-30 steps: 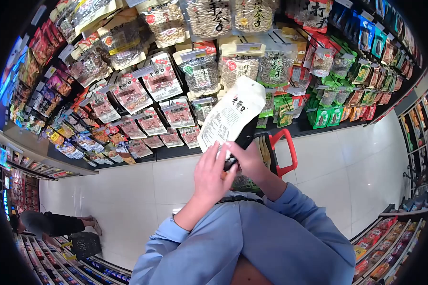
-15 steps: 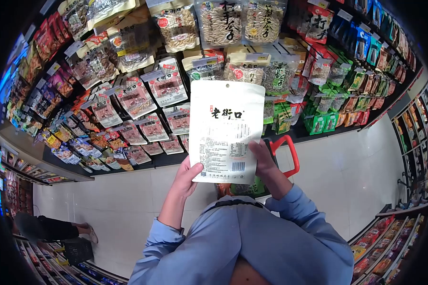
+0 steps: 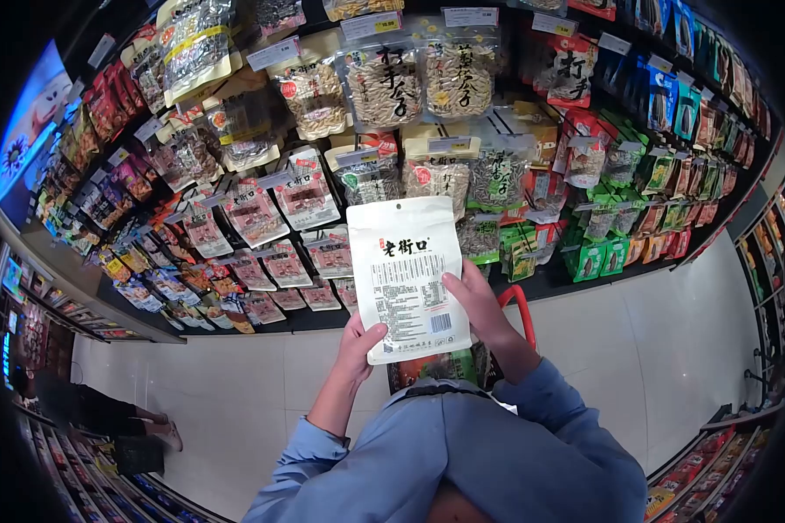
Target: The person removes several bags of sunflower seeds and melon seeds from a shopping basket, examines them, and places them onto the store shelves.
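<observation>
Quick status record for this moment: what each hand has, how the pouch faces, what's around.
left hand: grips the white pouch at its lower left corner
right hand: holds the pouch's right edge
pouch: upright, printed back and barcode toward the camera
behind: racks of hanging snack bags
below: red-handled basket, partly hidden
far left: another person with a dark basket

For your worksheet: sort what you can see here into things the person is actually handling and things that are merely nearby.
Being handled:
- flat white plastic snack pouch with black lettering and barcode
- left hand
- right hand

Merely nearby:
- hanging clear seed packets on the shelf
- red-handled shopping basket
- another person crouching
</observation>
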